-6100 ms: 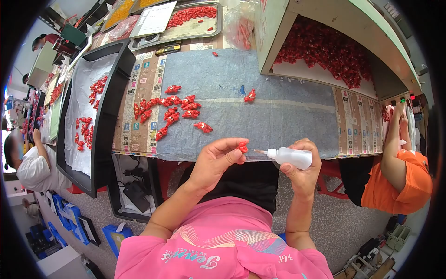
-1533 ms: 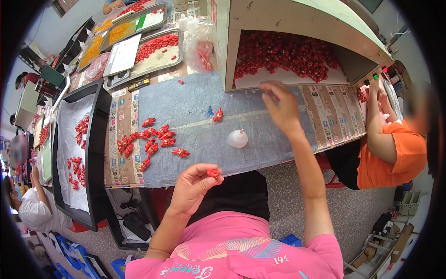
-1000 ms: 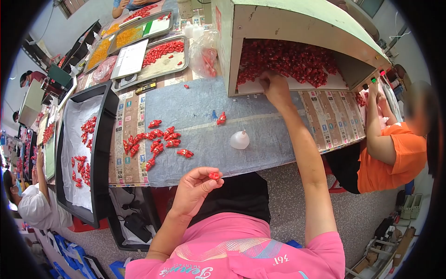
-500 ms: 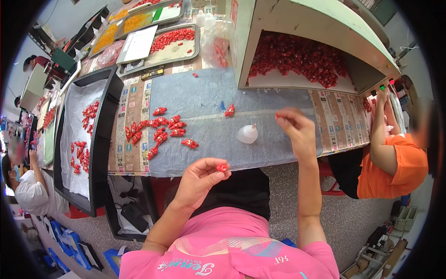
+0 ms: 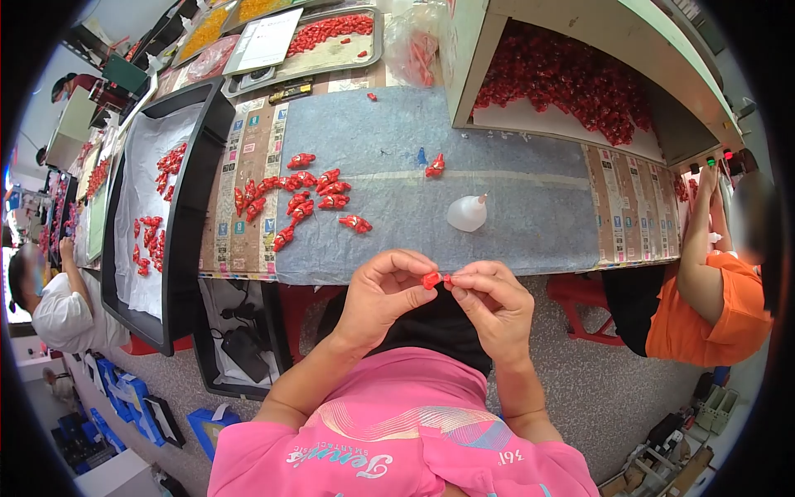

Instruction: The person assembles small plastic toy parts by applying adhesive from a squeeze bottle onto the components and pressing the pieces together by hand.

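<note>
Between thumb and fingers, my left hand [image 5: 385, 294] pinches a small red piece [image 5: 431, 280] in front of the table edge. My right hand [image 5: 494, 305] pinches another small red piece [image 5: 448, 282] close against it; whether the two touch is too small to tell. A white squeeze bottle [image 5: 468, 213] stands on the blue-grey cloth [image 5: 389, 203] beyond my right hand. Several red pieces with pale marks [image 5: 334, 201] lie in a loose cluster on the left of the cloth. One more red piece [image 5: 436, 166] lies apart near the middle, beside a small blue mark.
An open-fronted box [image 5: 464, 74] at the back right holds a heap of red pieces. Left stands a black bin [image 5: 178, 240] with white lining and red pieces. A metal tray [image 5: 379, 41] and a plastic bag [image 5: 411, 50] are behind. People sit at both sides.
My right hand put down the bottle, reached into the box's opening, and came back to my left hand with a small red piece. My left hand has kept its piece.
</note>
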Demonstrator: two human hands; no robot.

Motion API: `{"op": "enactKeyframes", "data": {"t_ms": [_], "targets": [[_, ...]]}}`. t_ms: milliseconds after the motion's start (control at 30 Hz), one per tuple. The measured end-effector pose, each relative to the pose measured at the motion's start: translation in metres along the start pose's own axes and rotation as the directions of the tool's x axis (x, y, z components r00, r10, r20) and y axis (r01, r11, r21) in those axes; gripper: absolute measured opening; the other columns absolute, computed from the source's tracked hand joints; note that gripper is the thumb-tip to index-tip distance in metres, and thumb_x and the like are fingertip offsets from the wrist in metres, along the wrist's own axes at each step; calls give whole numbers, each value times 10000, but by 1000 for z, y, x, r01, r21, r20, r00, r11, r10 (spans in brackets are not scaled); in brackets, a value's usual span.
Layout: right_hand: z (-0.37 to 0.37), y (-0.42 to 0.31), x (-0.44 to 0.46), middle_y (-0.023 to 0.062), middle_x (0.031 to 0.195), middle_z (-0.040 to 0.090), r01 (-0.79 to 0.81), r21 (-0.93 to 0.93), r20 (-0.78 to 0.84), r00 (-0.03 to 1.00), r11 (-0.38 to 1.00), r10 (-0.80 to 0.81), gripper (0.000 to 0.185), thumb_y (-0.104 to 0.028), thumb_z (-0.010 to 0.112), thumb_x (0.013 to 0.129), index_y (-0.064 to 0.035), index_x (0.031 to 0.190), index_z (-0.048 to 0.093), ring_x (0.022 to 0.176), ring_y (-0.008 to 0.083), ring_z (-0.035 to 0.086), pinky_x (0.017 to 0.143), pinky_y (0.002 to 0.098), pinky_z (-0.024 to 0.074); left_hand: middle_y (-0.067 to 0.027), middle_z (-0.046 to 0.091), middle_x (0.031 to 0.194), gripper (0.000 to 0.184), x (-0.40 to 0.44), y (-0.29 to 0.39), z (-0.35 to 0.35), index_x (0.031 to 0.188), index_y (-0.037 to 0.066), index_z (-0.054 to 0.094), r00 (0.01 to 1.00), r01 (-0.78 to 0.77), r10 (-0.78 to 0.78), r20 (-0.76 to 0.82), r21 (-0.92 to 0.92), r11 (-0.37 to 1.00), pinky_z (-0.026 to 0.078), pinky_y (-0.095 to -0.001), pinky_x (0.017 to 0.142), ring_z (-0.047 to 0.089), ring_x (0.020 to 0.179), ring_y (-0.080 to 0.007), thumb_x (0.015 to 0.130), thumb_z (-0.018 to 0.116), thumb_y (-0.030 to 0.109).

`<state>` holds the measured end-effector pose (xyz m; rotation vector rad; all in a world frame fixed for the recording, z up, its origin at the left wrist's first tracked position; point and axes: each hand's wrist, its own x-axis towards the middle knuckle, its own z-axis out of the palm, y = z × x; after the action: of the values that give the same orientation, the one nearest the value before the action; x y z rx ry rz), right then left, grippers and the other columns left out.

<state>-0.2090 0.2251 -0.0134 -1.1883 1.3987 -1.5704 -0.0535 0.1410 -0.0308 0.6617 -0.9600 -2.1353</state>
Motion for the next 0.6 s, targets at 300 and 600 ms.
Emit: {"op": "enactKeyframes", "data": {"t_ms": [300, 600], "targets": [[6, -4, -1, 99, 943, 635, -19, -68, -51, 999, 997, 16, 173, 68, 690, 768, 8, 929, 664, 873, 168, 638, 752, 264, 530, -116, 584, 997, 209, 0, -7, 0, 925, -4, 597, 969, -246, 236, 73, 212, 946, 520, -301, 842, 611, 933, -180, 766, 675, -116], [6, -4, 0, 93, 865, 667, 151, -306, -43, 984, 940, -172, 217, 70, 725, 709, -21, 891, 649, 803, 203, 656, 705, 282, 530, -122, 580, 992, 224, -1, -6, 0, 912, -11, 613, 918, -389, 375, 127, 474, 790, 517, -288, 808, 613, 905, -179, 737, 692, -127]]}}
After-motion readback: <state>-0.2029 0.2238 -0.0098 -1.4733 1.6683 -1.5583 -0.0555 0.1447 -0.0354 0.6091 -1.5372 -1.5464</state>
